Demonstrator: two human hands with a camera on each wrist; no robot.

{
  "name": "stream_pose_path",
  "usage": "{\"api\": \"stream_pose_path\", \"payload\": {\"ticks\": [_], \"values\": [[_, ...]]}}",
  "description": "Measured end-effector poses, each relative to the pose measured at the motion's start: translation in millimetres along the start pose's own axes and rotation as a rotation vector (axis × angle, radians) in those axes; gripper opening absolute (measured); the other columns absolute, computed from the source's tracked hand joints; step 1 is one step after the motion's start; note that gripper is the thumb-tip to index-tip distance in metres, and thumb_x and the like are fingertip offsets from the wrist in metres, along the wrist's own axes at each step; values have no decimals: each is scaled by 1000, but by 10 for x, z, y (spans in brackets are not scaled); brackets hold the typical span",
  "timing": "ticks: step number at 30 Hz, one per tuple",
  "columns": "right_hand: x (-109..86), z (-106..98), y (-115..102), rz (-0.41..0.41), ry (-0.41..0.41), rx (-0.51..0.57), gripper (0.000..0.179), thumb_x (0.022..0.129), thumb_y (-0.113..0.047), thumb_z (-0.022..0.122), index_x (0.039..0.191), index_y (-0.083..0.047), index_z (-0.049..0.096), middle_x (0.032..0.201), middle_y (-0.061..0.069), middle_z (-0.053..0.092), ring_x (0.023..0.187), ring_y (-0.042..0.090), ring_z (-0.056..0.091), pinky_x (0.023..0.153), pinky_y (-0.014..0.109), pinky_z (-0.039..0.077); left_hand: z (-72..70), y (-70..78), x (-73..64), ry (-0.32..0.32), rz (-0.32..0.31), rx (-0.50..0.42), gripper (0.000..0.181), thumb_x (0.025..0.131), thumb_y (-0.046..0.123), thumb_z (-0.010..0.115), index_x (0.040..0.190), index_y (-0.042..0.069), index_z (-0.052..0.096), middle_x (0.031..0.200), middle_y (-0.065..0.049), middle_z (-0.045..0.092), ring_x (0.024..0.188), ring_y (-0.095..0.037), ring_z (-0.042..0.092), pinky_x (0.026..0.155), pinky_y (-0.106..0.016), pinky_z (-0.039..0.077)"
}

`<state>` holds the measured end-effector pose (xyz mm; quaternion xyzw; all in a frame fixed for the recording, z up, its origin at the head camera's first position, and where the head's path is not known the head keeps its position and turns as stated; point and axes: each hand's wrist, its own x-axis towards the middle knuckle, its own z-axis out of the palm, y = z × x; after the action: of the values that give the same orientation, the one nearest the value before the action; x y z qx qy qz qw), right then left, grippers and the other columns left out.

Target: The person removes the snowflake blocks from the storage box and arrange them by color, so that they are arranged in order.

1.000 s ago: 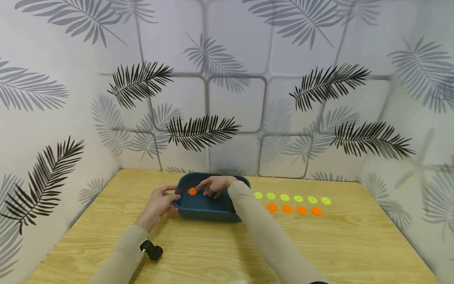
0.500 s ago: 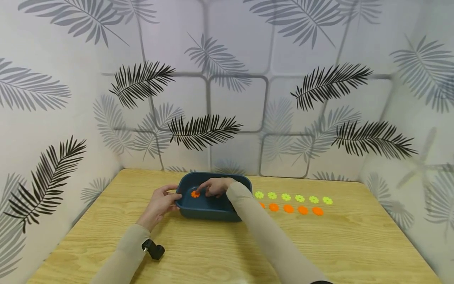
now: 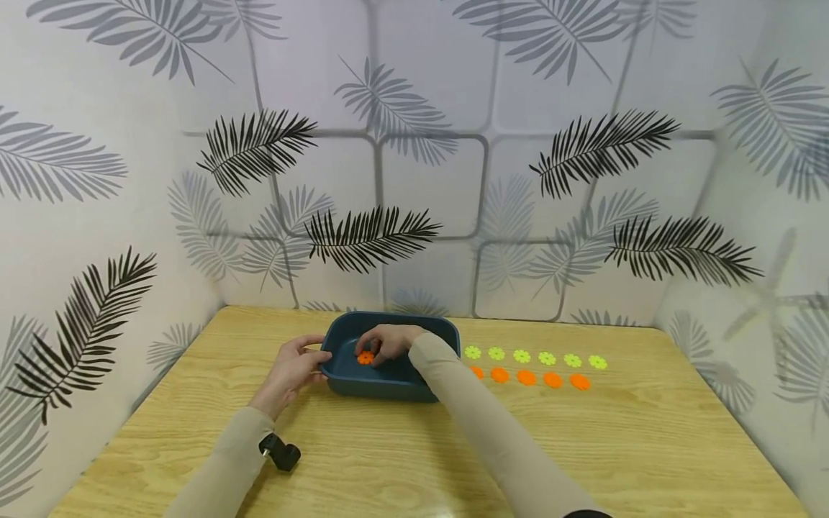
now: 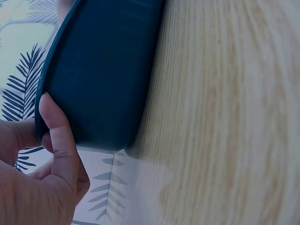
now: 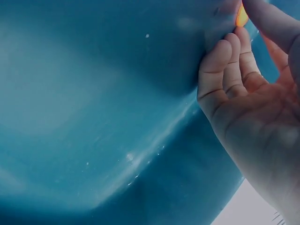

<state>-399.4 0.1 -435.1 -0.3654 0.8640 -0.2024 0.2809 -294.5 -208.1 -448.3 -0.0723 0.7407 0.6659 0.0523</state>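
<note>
A dark blue rectangular plastic basin (image 3: 382, 389) stands on the wooden table. My left hand (image 3: 293, 373) grips its left end, thumb over the rim and fingers outside; the left wrist view shows the same hold on the basin wall (image 4: 101, 79). Inside the basin, my right hand (image 3: 391, 341) pinches a flat orange flower-shaped piece (image 3: 365, 357) between thumb and fingers, low over the basin floor. In the right wrist view only a bright sliver of the orange piece (image 5: 241, 17) shows at the fingertips; the other fingers are bent.
Right of the basin, several yellow-green flower pieces (image 3: 521, 356) lie in a row on the table (image 3: 363, 453). A row of several orange flower pieces (image 3: 526, 378) lies in front of them, its left end partly behind the basin and right sleeve. A leaf-patterned wall (image 3: 427, 187) rises behind.
The orange flower piece in the basin has slid a little right. My right hand has gone from pointing a finger at it to pinching it. The left hand keeps its hold.
</note>
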Motion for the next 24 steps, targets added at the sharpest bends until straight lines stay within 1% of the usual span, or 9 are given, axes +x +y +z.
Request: {"api": "stream_pose_path", "payload": {"ticks": [2, 4, 7, 11, 14, 18, 21, 24], "values": [[-1, 7, -2, 4, 12, 0, 31, 91, -3, 67, 121, -11, 66, 92, 2, 61, 74, 10, 51, 64, 19, 44, 2, 3, -3, 0, -3, 1, 46, 96, 6, 60, 140, 4, 49, 106, -18, 58, 61, -12, 62, 60, -25, 58], [3, 13, 6, 3, 23, 5, 26, 89, -2, 70, 115, -9, 69, 94, 5, 63, 77, 10, 53, 65, 18, 46, 7, 5, -7, 2, -7, 0, 46, 96, 6, 60, 140, 4, 49, 105, -17, 57, 61, -12, 62, 60, -25, 58], [6, 17, 22, 0, 48, -21, 22, 87, -4, 72, 108, -10, 71, 95, 4, 64, 78, 9, 54, 66, 18, 47, 14, 10, -11, 1, -6, 2, 47, 95, 6, 60, 140, 4, 49, 105, -17, 57, 61, -11, 62, 60, -25, 58], [7, 9, 42, 15, 79, -56, 27, 86, -8, 75, 112, -13, 71, 97, 2, 64, 80, 9, 55, 66, 18, 46, 21, 15, -7, 6, -5, 5, 46, 95, 6, 60, 140, 4, 49, 108, -18, 58, 61, -11, 62, 59, -25, 57], [10, 4, 49, 23, 83, -39, 32, 85, -7, 77, 115, -13, 69, 95, 2, 64, 78, 9, 54, 64, 18, 45, 21, 15, 0, 10, -4, 7, 45, 96, 6, 60, 140, 4, 49, 110, -19, 58, 61, -11, 62, 59, -25, 57], [0, 1, 48, 13, 74, -18, 28, 84, -4, 77, 110, -10, 70, 95, 2, 66, 80, 9, 55, 69, 18, 48, 19, 14, 5, 10, 2, 8, 45, 96, 6, 59, 140, 4, 49, 110, -19, 57, 62, -12, 62, 58, -25, 57], [-7, -5, 44, -4, 68, -22, 25, 83, -3, 77, 107, -9, 72, 97, 3, 69, 83, 7, 57, 73, 18, 50, 19, 13, -1, 11, 2, 8, 45, 96, 6, 60, 139, 4, 49, 109, -20, 58, 61, -12, 62, 59, -25, 57], [-1, -14, 45, -17, 59, -9, 25, 82, -1, 77, 105, -10, 73, 97, 2, 70, 80, 6, 58, 69, 17, 50, 17, 10, -6, 13, 1, 9, 45, 96, 6, 60, 139, 4, 50, 108, -20, 59, 61, -12, 62, 59, -25, 58]]}}
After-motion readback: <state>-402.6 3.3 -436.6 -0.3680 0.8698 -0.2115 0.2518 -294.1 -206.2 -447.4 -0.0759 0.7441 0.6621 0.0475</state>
